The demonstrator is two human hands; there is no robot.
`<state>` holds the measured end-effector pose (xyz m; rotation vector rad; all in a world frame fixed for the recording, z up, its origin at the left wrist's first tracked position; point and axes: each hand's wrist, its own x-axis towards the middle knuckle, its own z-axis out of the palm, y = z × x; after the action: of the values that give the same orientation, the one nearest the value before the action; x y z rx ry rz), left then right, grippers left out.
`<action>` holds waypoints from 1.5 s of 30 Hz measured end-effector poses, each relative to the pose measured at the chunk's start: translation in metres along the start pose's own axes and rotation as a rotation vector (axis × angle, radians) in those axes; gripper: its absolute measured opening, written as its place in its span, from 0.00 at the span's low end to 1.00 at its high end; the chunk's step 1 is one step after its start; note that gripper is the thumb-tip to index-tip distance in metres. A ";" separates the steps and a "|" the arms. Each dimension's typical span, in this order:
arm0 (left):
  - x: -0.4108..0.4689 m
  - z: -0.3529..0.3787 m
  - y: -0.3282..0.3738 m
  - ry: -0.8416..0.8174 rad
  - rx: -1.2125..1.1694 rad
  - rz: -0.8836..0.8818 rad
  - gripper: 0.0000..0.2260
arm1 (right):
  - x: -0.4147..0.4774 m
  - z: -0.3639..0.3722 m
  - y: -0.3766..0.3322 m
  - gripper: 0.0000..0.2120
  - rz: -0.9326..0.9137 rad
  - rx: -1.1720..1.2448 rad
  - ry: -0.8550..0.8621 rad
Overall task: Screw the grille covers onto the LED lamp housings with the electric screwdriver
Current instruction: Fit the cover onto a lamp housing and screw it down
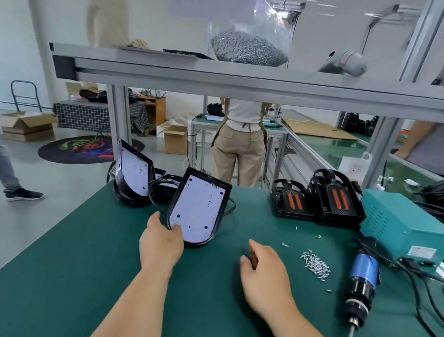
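Bench, near edge. Blue-and-black cylindrical electric screwdriver lies flat on the green bench mat. Its bit end points toward the person, its cable runs off to the far right, and no hand is on it.

Right hand hovers just above the mat, left of the screwdriver. Thumb up, fingers loosely curled. There is a dark patch between thumb and fingers, and I cannot tell whether it is a small part or only shadow.

Between this hand and the screwdriver is a loose heap of small silver screws, with a few strays beyond it.

Left hand, further out, grips the black D-shaped lamp housing with its white LED board at the rounded near edge. The thumb lies on the board face and the fingers go behind.

The housing is tilted, with its far straight edge raised. Its long axis runs away from the person, leaning slightly right. It sits ahead and left of the right hand.

Key relation: the stack of black slotted grille covers with orange showing through stands well right of the housing, beside the teal metal power-supply box. The right hand is the nearer one to the covers, the screws and the driver alike.

Judgement: no cover is on this housing yet. It probably needs laying flat at centre, and then the right hand fetches a cover.

Far left: a second housing of the same kind, propped upright on others. On the upper shelf, a clear plastic bag of bulk screws.
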<state>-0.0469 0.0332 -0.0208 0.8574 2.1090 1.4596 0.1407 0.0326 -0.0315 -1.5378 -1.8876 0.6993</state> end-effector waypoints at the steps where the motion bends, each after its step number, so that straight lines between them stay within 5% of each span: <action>1: 0.001 0.001 0.002 -0.022 0.003 -0.012 0.27 | 0.001 0.000 0.001 0.22 -0.001 0.009 0.007; 7: -0.023 0.016 0.009 -0.351 -0.423 -0.230 0.07 | 0.003 -0.001 0.000 0.26 0.092 0.295 0.070; 10: -0.043 0.024 0.009 -0.457 -0.458 -0.230 0.08 | 0.002 -0.002 -0.002 0.27 0.138 0.500 0.080; 13: -0.057 0.025 0.010 -0.558 -0.439 -0.245 0.10 | 0.002 -0.005 -0.003 0.13 0.088 0.537 0.152; 23: -0.056 0.013 0.024 -0.774 -0.736 -0.405 0.16 | -0.006 -0.015 -0.003 0.18 0.210 0.955 0.224; 26: -0.053 0.016 0.021 -0.756 -0.832 -0.468 0.16 | -0.009 -0.019 -0.004 0.13 0.166 0.771 0.270; 30: -0.053 0.024 0.015 -0.654 -0.572 -0.406 0.13 | 0.000 -0.033 -0.005 0.07 0.076 0.361 0.284; 34: -0.059 0.034 0.014 -0.667 -0.437 -0.314 0.14 | 0.029 -0.048 -0.009 0.19 0.170 0.334 0.250; 37: -0.059 0.033 0.014 -0.673 -0.465 -0.324 0.12 | 0.055 -0.060 -0.012 0.16 0.213 0.302 0.211; 39: -0.060 0.033 0.014 -0.677 -0.475 -0.326 0.11 | 0.078 -0.069 -0.008 0.12 0.195 0.162 0.158; 42: -0.061 0.033 0.014 -0.678 -0.499 -0.331 0.10 | 0.116 -0.077 0.004 0.28 0.211 -0.112 0.026; 45: -0.061 0.034 0.015 -0.685 -0.520 -0.335 0.10 | 0.148 -0.080 0.017 0.28 0.181 -0.394 -0.058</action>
<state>0.0228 0.0173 -0.0181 0.6320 1.2191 1.2141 0.1888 0.1829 0.0289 -1.9702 -2.0342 0.4682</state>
